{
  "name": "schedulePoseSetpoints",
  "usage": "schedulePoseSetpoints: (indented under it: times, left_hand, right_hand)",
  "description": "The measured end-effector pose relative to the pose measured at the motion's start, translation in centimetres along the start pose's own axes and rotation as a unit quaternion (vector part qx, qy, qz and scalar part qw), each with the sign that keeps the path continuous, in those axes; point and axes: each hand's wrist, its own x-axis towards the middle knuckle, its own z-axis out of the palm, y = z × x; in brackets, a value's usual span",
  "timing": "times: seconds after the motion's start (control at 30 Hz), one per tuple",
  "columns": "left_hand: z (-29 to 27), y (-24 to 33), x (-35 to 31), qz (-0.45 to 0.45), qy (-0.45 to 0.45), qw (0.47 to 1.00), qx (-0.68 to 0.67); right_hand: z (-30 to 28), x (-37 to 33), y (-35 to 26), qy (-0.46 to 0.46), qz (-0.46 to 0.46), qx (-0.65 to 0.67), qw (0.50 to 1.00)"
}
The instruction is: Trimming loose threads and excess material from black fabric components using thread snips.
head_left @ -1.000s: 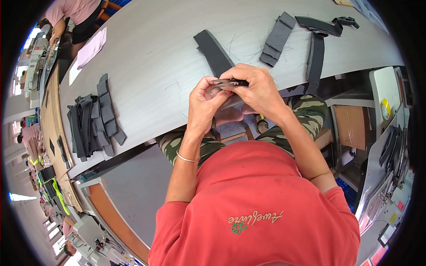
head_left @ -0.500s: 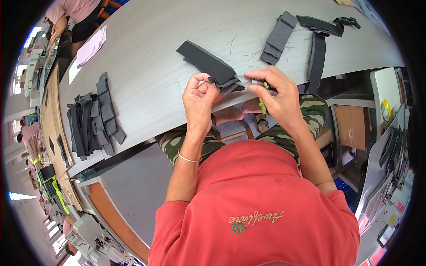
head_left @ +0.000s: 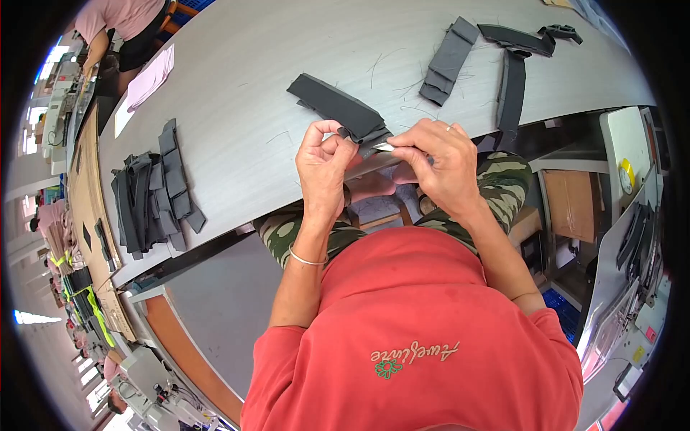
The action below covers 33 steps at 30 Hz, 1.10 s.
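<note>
My left hand pinches the near end of a dark grey fabric piece, which lies slantwise over the table's front edge. Closed round a pair of thread snips, my right hand is just to the right of that end. The snips' silver blades point left and meet the fabric's corner; whether they cut through anything is too small to tell. My fingers cover the handle.
On the left of the table lies a pile of dark grey fabric pieces. A folded grey piece and several dark strips are at the right among loose threads. Pink sheets lie far left, near another person.
My right hand has moved slightly left, bringing the snips' blades onto the fabric's corner. Their yellow-green handle, visible before, is now hidden in my fingers. My left hand keeps its hold.
</note>
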Motion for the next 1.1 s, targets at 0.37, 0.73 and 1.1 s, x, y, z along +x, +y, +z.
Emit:
schedulePoseSetpoints:
  times: [0.37,0.73,1.1]
  left_hand:
    - [2.3,3.2,-0.7,0.005,0.019,1.000,-0.003]
    - [4.5,7.9,-1.3,0.245,-0.111,0.918,0.292]
    - [1.7,0.9,-0.7,0.046,0.005,0.973,0.228]
  right_hand:
    - [-1.3,1.6,-1.2,-0.041,0.109,0.199,0.973]
    - [-2.6,4.4,-3.6,0.000,0.106,0.347,0.932]
    - [0.8,3.2,-0.6,-0.052,-0.036,-0.051,0.997]
